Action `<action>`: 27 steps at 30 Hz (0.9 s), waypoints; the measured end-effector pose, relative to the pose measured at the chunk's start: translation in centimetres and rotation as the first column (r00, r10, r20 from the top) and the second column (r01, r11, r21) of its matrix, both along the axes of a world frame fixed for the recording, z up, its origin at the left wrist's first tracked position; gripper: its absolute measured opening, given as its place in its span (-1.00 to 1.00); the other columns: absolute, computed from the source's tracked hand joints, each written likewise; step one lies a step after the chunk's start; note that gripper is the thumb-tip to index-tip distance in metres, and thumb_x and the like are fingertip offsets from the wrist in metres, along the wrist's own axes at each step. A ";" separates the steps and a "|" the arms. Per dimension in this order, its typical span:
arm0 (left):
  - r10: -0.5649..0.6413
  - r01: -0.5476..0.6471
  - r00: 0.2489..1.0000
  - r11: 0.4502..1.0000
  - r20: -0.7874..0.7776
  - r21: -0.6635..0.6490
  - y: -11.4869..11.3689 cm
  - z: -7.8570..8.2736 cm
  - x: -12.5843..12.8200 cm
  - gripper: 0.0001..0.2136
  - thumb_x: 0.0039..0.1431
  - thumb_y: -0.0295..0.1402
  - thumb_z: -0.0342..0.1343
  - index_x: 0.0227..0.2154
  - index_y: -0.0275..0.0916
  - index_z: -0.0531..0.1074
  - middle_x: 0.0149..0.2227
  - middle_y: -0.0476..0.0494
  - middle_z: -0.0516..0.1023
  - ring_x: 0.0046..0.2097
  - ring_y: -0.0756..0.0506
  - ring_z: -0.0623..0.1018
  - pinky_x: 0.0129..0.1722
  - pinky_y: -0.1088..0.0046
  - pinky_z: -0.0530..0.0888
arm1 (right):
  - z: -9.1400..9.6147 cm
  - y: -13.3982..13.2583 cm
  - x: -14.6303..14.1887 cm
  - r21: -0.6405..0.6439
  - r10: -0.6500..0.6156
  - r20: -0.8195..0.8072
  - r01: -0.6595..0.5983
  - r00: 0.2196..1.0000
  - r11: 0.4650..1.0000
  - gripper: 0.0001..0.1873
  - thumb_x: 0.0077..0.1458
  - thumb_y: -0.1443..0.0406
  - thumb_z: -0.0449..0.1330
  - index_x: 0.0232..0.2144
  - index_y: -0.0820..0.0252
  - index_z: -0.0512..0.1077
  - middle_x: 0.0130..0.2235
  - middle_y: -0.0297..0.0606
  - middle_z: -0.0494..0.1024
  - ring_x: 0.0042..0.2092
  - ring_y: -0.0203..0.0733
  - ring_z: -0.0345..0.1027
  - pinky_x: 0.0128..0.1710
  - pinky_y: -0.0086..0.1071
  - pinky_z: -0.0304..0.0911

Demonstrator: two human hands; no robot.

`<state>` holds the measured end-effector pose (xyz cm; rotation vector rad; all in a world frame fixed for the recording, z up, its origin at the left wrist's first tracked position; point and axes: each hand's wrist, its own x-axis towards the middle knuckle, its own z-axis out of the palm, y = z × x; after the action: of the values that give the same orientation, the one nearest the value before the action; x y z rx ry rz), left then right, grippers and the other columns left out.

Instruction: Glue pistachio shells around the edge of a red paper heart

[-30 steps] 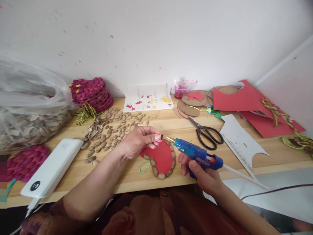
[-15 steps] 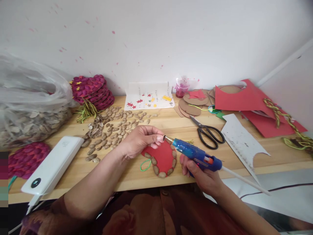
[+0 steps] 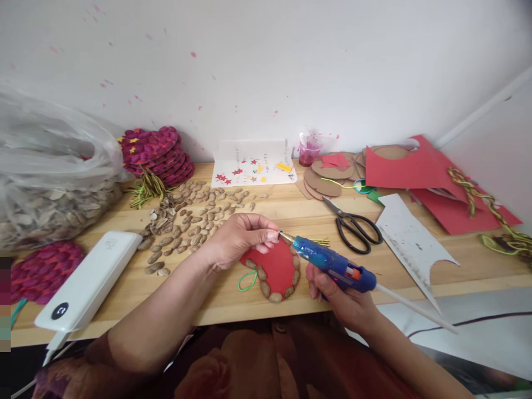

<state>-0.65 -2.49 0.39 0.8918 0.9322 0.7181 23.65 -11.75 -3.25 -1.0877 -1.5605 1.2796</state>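
Observation:
My left hand (image 3: 246, 237) is closed in a pinch above a red card piece (image 3: 274, 266). Whatever lies between its thumb and fingers is mostly hidden; only a small dark edge shows at the fingertips. A blue glue gun (image 3: 332, 263), with a white glue stick out of its back, is gripped in my right hand (image 3: 343, 293). Its metal nozzle points left and meets the left fingertips. Brown peanut shells (image 3: 265, 288) line the visible rim of the red card, and a green string loop (image 3: 247, 281) sticks out at its left.
Loose peanut shells (image 3: 194, 230) spread over the wooden table (image 3: 224, 307). Black scissors (image 3: 353, 227), cardboard ovals (image 3: 323, 183) and red card (image 3: 409, 172) lie right. Leftward are a plastic bag of shells (image 3: 58, 210), a white power bank (image 3: 89, 280) and stacked purple shell pieces (image 3: 155, 152).
Almost nothing differs. The glue gun and its nozzle have shifted very slightly left, while the left hand keeps its pinch.

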 end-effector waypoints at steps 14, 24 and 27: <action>0.005 -0.004 1.000 1.000 -0.008 0.007 0.0 0.1 0.0 -0.60 -0.27 -0.20 0.57 -0.42 -0.34 0.58 -0.49 -0.05 0.60 -0.53 0.10 0.47 -0.51 0.61 0.46 | 0.1 0.1 -0.2 -0.004 -0.014 -0.015 0.014 1.000 1.000 -0.70 0.32 0.07 0.16 -0.36 0.11 0.45 -0.45 -0.32 0.45 -0.44 -0.23 0.32 -0.43 -0.32 0.26; 0.000 0.000 1.000 1.000 -0.001 0.005 0.0 -0.2 -0.1 -0.59 -0.27 -0.18 0.57 -0.41 -0.34 0.59 -0.49 -0.06 0.61 -0.52 0.10 0.48 -0.50 0.63 0.46 | 0.3 0.0 -0.3 -0.012 -0.028 -0.024 0.028 0.999 1.000 -0.71 0.31 0.07 0.17 -0.36 0.12 0.47 -0.48 -0.32 0.46 -0.46 -0.22 0.33 -0.46 -0.32 0.26; 0.000 0.000 1.000 1.000 -0.005 0.011 0.0 -0.2 -0.1 -0.60 -0.26 -0.19 0.57 -0.42 -0.34 0.59 -0.48 -0.06 0.61 -0.52 0.10 0.48 -0.50 0.62 0.46 | 0.3 0.1 -0.4 0.002 -0.038 -0.015 0.038 0.999 0.999 -0.69 0.30 0.06 0.18 -0.39 0.11 0.46 -0.49 -0.31 0.45 -0.47 -0.21 0.32 -0.48 -0.32 0.27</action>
<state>-0.72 -2.50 0.18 0.9033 0.9331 0.7218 23.26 -11.70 -2.95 -1.0991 -1.5234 1.2578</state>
